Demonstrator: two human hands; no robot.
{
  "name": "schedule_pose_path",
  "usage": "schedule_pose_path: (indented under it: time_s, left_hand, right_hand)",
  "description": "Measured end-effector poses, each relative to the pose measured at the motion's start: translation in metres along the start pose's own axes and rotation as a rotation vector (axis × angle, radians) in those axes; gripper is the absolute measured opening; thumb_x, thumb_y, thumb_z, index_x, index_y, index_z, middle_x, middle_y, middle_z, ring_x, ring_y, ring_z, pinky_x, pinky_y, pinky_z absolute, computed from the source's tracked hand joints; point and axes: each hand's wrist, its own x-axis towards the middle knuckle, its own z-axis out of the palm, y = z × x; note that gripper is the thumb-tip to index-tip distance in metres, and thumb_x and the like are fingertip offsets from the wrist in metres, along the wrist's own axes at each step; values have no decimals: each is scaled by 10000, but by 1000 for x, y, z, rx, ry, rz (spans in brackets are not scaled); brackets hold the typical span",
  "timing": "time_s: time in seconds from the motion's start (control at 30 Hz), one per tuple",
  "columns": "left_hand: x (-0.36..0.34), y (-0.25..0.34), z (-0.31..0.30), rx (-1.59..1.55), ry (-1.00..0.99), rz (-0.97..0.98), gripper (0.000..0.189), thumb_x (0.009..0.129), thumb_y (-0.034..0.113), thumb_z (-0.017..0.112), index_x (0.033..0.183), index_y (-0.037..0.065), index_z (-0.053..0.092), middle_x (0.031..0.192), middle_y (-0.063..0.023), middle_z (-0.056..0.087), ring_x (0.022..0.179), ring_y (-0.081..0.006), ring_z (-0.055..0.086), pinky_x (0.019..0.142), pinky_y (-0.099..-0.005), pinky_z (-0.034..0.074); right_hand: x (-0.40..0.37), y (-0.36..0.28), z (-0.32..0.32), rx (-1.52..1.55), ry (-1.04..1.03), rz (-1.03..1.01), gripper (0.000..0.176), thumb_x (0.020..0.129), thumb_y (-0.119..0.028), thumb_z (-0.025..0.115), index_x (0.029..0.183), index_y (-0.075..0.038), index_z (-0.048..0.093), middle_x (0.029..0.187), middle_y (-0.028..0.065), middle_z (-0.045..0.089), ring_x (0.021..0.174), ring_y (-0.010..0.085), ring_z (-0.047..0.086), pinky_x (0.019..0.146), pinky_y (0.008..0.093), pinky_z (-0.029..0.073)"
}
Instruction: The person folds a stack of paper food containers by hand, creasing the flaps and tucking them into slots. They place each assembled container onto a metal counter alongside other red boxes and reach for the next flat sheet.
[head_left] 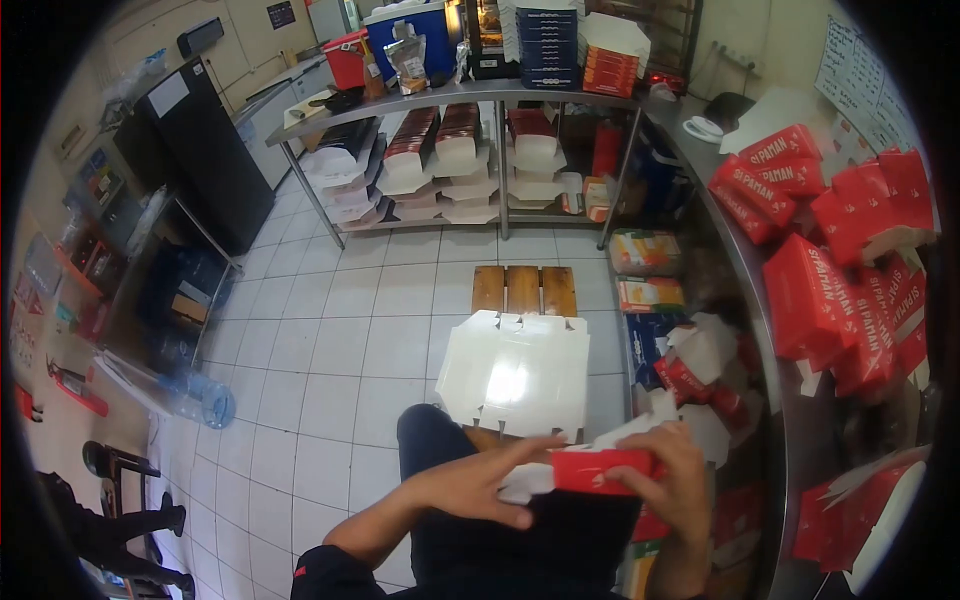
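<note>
Right hand (678, 475) was closed narrowly on the red carton (595, 472), thumb on its near side and fingers over its far edge; left hand (485, 482) was wide, thumb well apart from the fingers, at the carton's white end flap, though firm contact could not be told; the carton was held above the lap (520, 535), its red side raised and its white flaps loose, so it looked part-folded, with closing left to do; just beyond lay a flat white blank (525, 375) on a slatted wooden stool (524, 288), its folding seemingly all to come; to the right, shaped red boxes (815, 300) were heaped on the metal surface (745, 262), apparently the furthest along; farther off, many flat blanks (408, 150) sat in stacks beneath the far table (430, 103), seemingly unfolded.
</note>
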Motion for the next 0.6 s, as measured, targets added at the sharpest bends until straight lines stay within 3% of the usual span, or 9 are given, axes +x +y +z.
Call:
schedule_pose_path:
  time_s: [0.07, 0.1, 0.2, 0.23, 0.37, 0.43, 0.47, 0.53, 0.6]
  left_hand:
    - [-5, -7, -17, 342, -254, -45, 569, 903, 178, 781, 1392, 34, 527, 1236, -162, 659, 1228, -297, 609, 1099, -385, 435]
    - [-5, -14, -16, 379, -156, -39, 377, 919, 180, 764, 1252, 36, 661, 1184, -128, 690, 1130, -281, 659, 1033, -369, 493]
    - [0, -25, -14, 287, 7, -212, 277, 921, 177, 759, 1161, 44, 721, 1096, -121, 717, 1039, -248, 690, 943, -352, 544]
    - [2, -26, -13, 371, 28, -111, 204, 938, 174, 735, 1094, 45, 755, 1012, -123, 725, 940, -230, 710, 847, -346, 571]
    - [5, -15, 5, 530, 29, -208, 247, 935, 211, 736, 1137, 70, 721, 942, -112, 728, 893, -255, 723, 800, -362, 567]
    - [5, -7, 18, 708, 127, -232, 333, 924, 240, 712, 1211, 82, 646, 818, -127, 692, 807, -347, 698, 743, -426, 548]
    - [6, -7, 21, 709, 129, -232, 333, 924, 240, 712, 1211, 82, 646, 818, -127, 692, 807, -347, 698, 743, -426, 548]
    - [6, -7, 23, 909, 46, 2, 412, 862, 237, 772, 1228, 166, 597, 802, -58, 717, 827, -279, 724, 732, -384, 555]
    - [7, -5, 21, 916, 2, 2, 470, 849, 220, 770, 1274, 152, 580, 802, -55, 721, 841, -291, 723, 784, -389, 556]
  right_hand:
    - [-3, 5, -5, -22, 27, 18, 237, 786, -234, 842, 956, -107, 737, 771, 32, 653, 766, 224, 585, 856, 374, 376]
    - [-5, 8, -6, -126, -1, -27, 233, 791, -238, 835, 959, -114, 733, 782, 27, 651, 768, 223, 577, 864, 380, 365]
    - [-8, 8, 0, -263, -92, -81, 225, 805, -245, 818, 968, -125, 721, 811, 16, 647, 788, 217, 568, 874, 389, 349]
    - [-7, 8, 3, -302, -151, -94, 222, 814, -249, 809, 975, -130, 714, 829, 10, 644, 806, 213, 568, 877, 394, 345]
    - [-10, 10, 12, -265, -273, -73, 208, 844, -248, 786, 994, -133, 701, 867, 9, 649, 861, 205, 591, 893, 392, 339]
    - [-13, 12, 26, -219, -289, -85, 199, 848, -246, 784, 988, -133, 701, 873, 12, 654, 868, 205, 596, 894, 391, 340]
    - [-13, 13, 33, -172, -305, -100, 190, 852, -244, 783, 982, -133, 702, 879, 15, 658, 876, 204, 601, 896, 390, 340]
    - [-11, 14, 39, -126, -330, -87, 162, 859, -231, 781, 960, -133, 702, 891, 21, 668, 881, 207, 608, 895, 383, 345]
    - [-8, 14, 40, 0, -348, -86, 159, 852, -219, 788, 957, -132, 708, 898, 18, 676, 886, 214, 614, 885, 374, 348]
